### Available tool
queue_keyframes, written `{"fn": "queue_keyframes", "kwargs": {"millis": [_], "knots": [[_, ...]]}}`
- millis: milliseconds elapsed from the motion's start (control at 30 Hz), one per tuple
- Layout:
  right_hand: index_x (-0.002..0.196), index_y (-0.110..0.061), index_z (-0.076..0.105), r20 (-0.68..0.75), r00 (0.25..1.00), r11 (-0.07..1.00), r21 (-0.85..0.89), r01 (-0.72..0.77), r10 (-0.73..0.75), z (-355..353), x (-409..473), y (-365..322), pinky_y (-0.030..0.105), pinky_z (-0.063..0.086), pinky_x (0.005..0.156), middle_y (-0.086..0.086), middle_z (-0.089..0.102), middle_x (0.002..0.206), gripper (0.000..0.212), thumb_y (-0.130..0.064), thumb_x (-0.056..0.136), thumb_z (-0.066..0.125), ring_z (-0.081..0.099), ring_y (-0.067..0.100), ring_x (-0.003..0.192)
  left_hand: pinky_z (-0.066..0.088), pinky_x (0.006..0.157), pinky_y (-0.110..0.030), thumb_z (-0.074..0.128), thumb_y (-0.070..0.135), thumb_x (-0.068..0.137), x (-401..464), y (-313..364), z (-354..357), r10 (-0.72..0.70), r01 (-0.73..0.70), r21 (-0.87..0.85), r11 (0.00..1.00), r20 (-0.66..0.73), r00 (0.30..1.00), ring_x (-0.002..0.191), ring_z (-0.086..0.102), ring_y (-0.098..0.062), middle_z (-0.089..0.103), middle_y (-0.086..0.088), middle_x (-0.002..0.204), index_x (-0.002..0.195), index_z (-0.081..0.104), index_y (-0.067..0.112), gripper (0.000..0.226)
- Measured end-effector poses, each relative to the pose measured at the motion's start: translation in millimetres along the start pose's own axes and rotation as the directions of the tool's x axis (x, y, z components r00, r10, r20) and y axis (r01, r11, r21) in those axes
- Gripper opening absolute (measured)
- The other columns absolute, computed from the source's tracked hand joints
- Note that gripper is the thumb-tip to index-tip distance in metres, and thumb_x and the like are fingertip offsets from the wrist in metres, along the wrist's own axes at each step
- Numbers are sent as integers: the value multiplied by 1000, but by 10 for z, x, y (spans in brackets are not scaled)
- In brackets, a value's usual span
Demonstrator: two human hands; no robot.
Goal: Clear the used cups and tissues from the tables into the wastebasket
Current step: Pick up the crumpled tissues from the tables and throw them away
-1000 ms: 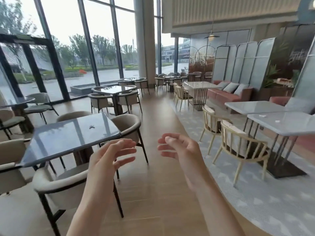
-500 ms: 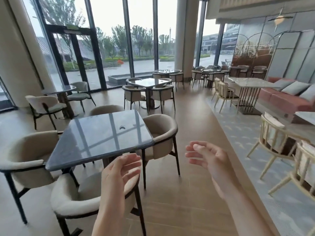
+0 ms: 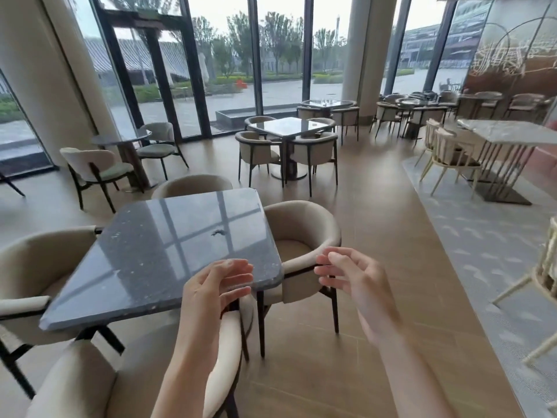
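Two hands: left hand [image 3: 215, 289] and right hand [image 3: 354, 280], fingers apart, holding nothing.
Tissue: small scrap [image 3: 219, 232] on tabletop [image 3: 135, 260], beyond left fingers.
Do: lean in, pinch it cleanly.

Only two forearms and two hands of the person are seen, in the lower middle of the frame. Both forearms are bare up to the bottom edge of the picture; no sleeve is seen on them. The bare left hand [image 3: 215, 286] and the bare right hand [image 3: 358, 280] are uncovered: no glove, ring, watch or bracelet is seen. The fingers are slim and the nails are short and plain. The right forearm is somewhat blurred, so fine details there cannot be told.
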State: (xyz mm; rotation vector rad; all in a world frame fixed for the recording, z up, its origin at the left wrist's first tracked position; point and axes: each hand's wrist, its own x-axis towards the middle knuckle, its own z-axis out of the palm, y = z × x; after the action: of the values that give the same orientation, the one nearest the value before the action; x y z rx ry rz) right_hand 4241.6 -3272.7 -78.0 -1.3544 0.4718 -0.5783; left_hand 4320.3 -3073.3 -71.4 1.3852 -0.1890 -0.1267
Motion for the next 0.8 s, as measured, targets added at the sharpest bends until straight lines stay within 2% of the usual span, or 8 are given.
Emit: {"fn": "queue_keyframes", "kwargs": {"millis": [233, 333, 467, 600, 700, 800], "knots": [[106, -7, 73, 215, 975, 998, -53, -43, 53, 73, 1748, -36, 39, 60, 86, 8, 79, 95, 17, -11, 101, 58, 74, 28, 93, 55, 95, -51, 49, 13, 103, 1171, -236, 714, 6, 3, 70, 998, -128, 992, 95, 74, -28, 79, -9, 96, 89, 80, 10, 35], [108, -6, 73, 315, 946, 996, -64, -67, 83, 308, 2341, 46, 40, 59, 88, 10, 79, 98, 16, -11, 102, 58, 73, 26, 93, 56, 91, -44, 48, 16, 104, 1639, -338, 791, 6, 15, 94, 995, -218, 976, 96, 74, -26, 79, -7, 97, 92, 80, 10, 35], [108, -3, 73, 434, 888, 988, -90, -122, 149, 695, 2961, 368, 38, 59, 82, 11, 79, 96, 16, -7, 100, 60, 73, 23, 86, 56, 89, -44, 49, 18, 105, 2233, -622, 740, -38, 62, 61, 996, -334, 942, 95, 74, -27, 79, -9, 95, 92, 80, 9, 36], [106, -7, 74, 483, 851, 973, -192, -129, 208, 1086, 3625, 796, 36, 59, 78, 10, 79, 95, 13, -8, 97, 64, 73, 21, 84, 57, 82, -39, 49, 18, 104, 2955, -965, 628, -116, 123, -7, 992, -387, 915, 92, 75, -29, 79, -13, 94, 90, 80, 6, 36], [101, -10, 75, 495, 836, 956, -272, -109, 236, 1451, 4184, 1146, 38, 60, 78, 9, 78, 93, 9, -10, 95, 68, 73, 19, 82, 58, 83, -42, 51, 18, 103, 3654, -1238, 507, -174, 163, -62, 985, -401, 899, 88, 74, -28, 78, -14, 92, 88, 80, 5, 35], [99, -12, 75, 482, 819, 908, -406, -107, 312, 1864, 4731, 1488, 33, 59, 72, 8, 78, 89, 7, -9, 94, 70, 72, 18, 79, 57, 83, -43, 52, 19, 103, 4356, -1510, 318, -263, 246, -94, 965, -412, 873, 85, 73, -27, 78, -15, 91, 86, 80, 7, 35]]}}
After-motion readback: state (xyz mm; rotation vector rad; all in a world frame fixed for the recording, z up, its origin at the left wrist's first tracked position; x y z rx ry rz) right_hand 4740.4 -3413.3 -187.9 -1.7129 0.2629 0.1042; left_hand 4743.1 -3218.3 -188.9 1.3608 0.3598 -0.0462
